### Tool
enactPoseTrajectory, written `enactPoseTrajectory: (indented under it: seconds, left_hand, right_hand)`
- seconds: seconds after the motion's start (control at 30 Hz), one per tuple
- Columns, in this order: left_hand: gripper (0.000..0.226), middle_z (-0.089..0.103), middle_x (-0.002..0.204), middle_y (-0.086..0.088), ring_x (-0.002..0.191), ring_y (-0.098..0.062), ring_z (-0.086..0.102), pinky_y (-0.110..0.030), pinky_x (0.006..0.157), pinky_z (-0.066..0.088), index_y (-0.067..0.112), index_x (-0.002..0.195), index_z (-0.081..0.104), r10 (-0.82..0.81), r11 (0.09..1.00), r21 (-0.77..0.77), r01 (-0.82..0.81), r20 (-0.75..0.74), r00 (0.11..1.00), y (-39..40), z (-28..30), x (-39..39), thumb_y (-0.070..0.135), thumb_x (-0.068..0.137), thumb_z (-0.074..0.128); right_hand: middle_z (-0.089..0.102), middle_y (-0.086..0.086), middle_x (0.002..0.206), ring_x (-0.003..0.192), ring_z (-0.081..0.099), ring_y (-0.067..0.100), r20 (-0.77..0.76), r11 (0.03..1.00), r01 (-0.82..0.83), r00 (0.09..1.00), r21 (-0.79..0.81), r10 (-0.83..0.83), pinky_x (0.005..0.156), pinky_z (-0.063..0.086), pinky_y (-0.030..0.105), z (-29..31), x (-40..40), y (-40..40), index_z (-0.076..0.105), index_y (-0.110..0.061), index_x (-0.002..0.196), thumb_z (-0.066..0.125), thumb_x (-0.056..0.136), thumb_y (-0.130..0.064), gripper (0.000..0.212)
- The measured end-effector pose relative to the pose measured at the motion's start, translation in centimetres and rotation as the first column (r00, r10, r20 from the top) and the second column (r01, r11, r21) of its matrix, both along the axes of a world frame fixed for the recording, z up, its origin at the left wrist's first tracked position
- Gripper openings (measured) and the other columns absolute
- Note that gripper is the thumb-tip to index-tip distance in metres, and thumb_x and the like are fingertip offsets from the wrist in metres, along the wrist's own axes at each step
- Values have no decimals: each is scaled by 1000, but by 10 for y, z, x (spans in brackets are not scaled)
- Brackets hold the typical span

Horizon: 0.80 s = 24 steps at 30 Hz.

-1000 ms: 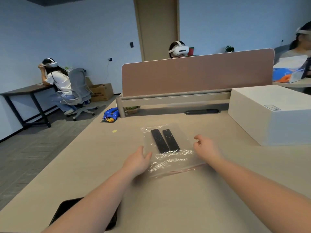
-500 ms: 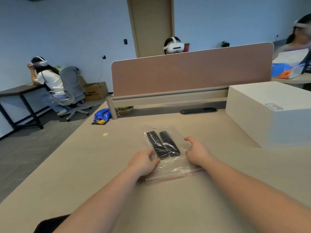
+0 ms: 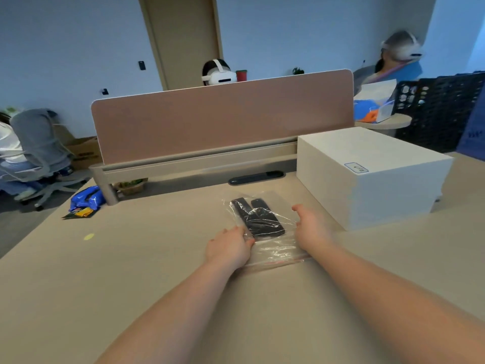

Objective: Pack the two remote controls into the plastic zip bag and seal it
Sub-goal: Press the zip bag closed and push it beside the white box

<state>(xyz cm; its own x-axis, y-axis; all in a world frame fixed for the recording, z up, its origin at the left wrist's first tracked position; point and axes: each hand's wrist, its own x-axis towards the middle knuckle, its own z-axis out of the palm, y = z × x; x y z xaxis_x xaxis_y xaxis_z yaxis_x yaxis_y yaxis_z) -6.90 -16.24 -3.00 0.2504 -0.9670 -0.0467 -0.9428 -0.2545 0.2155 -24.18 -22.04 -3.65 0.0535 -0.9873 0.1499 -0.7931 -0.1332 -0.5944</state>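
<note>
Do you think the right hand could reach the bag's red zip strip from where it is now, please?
Probably yes: the right hand rests at the zip bag's right edge, and the red zip strip lies just nearer the person, uncovered on that side.

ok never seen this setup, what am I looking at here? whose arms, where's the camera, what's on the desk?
There is no machine: a person's two bare arms, filmed by a wide-angle camera on their head looking forward and down. On the beige desk lies a clear plastic zip bag with a red seal strip, with two slim black remote controls seemingly inside it. The left hand presses on the bag's left edge; the right hand sits at its right edge. Neither lifts anything. A large white box stands to the right, a pink divider panel behind.
</note>
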Motion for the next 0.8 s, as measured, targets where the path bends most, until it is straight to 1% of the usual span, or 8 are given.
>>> enactPoseTrajectory:
  seconds: [0.1, 0.2, 0.37, 0.5, 0.67, 0.8]
  left_hand:
    - [41, 57, 132, -7, 124, -28, 50, -43, 100, 41, 26, 129, 49, -8, 1000, 7, 8, 5, 1000, -20, 0, -12, 47, 96, 40]
    - [39, 57, 131, -8, 124, -28, 50, -43, 100, 42, 25, 128, 50, -19, 1000, 13, 19, 11, 1000, -38, 0, -19, 46, 96, 40]
    - [40, 56, 133, -7, 125, -28, 49, -41, 100, 41, 27, 129, 49, -22, 1000, 16, 22, 17, 1000, -64, 0, -25, 47, 97, 38]
    - [41, 57, 133, -6, 126, -28, 48, -40, 100, 41, 25, 128, 51, -24, 1000, 15, 23, 36, 999, -79, -2, -29, 48, 97, 37]
    - [43, 57, 133, -5, 125, -27, 49, -41, 99, 42, 24, 128, 52, -22, 1000, 16, 21, 39, 999, -89, -2, -32, 49, 97, 37]
    - [47, 56, 134, -4, 125, -27, 49, -42, 100, 43, 19, 128, 52, -15, 1000, 22, 14, 52, 999, -85, -2, -28, 50, 96, 38]
  right_hand:
    - [61, 15, 113, 102, 57, 35, -103, 995, 41, 993, -92, -50, 83, 53, 41, 0, -10, -12, 51, -17, 122, 43, 83, 6, 46]
    - [62, 16, 111, 102, 56, 37, -153, 989, 57, 985, -134, -77, 80, 53, 43, 1, -16, -23, 53, -10, 117, 42, 81, 8, 42]
    - [59, 15, 110, 105, 52, 35, -221, 985, 78, 969, -152, -111, 78, 48, 41, 6, -20, -41, 51, -10, 120, 39, 83, 8, 42]
    - [59, 15, 108, 103, 51, 35, -294, 984, 81, 948, -160, -126, 76, 47, 40, 8, -22, -51, 50, -7, 111, 38, 84, 7, 32]
    - [57, 15, 109, 106, 48, 34, -339, 983, 94, 930, -161, -144, 80, 46, 39, 7, -23, -55, 49, -7, 110, 39, 86, 6, 29]
    - [52, 14, 114, 110, 43, 33, -381, 986, 51, 918, -157, -108, 81, 45, 38, -1, -24, -57, 48, -10, 113, 43, 88, -3, 27]
